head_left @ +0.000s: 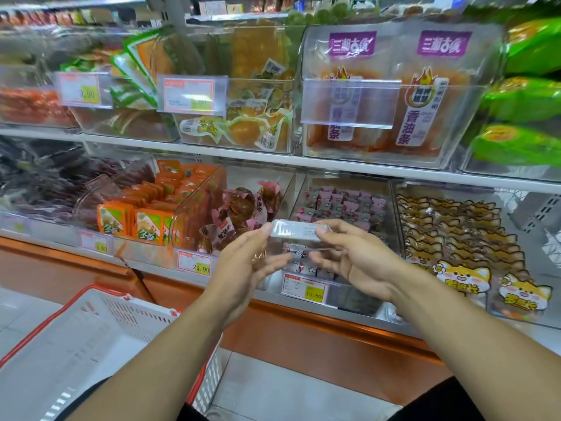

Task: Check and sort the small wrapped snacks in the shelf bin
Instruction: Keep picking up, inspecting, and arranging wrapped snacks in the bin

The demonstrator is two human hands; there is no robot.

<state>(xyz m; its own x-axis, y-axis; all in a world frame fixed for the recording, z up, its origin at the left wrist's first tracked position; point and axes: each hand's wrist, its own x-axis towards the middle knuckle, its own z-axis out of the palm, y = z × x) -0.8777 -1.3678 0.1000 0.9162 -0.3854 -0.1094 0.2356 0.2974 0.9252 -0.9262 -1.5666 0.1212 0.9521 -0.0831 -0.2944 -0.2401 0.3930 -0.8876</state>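
White plastic shopping basket with red rim [91, 338]: lower left. At frame centre, left hand [243, 268] and right hand [355, 259] pinch the ends of a small silvery wrapped snack [296, 230], before the clear shelf bin [391, 214] of pink-wrapped snacks [340, 202].

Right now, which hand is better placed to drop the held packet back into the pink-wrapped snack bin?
Likely the right hand: it pinches the packet directly over the pink-wrapped snack bin; the left hand sits farther left.
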